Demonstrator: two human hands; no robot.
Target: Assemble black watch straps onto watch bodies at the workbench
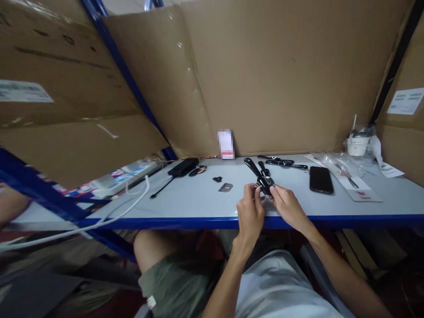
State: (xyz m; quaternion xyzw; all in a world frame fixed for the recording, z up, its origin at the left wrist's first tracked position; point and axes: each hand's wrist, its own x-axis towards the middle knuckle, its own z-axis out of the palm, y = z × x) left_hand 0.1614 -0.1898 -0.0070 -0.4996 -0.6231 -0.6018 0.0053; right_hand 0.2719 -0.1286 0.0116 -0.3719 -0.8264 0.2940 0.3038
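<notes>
Through my feed I see a glossy, smooth-coated black tool (261, 180) between the fingers (280, 194). Beneath them, I make out a smooth surface (192, 196) with a satin sheen. Left of them lies a dull, metallic-looking plate (225, 187); to their right, a glassy-faced phone (320, 179), then crinkled, shiny plastic film (361, 164); beyond them, matt cardboard (281, 79).

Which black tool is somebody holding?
The black tool held in the left hand and right hand, nearest the front edge of the table. The other black tools lie farther back, untouched.

One head-worn camera looks forward and down.
</notes>
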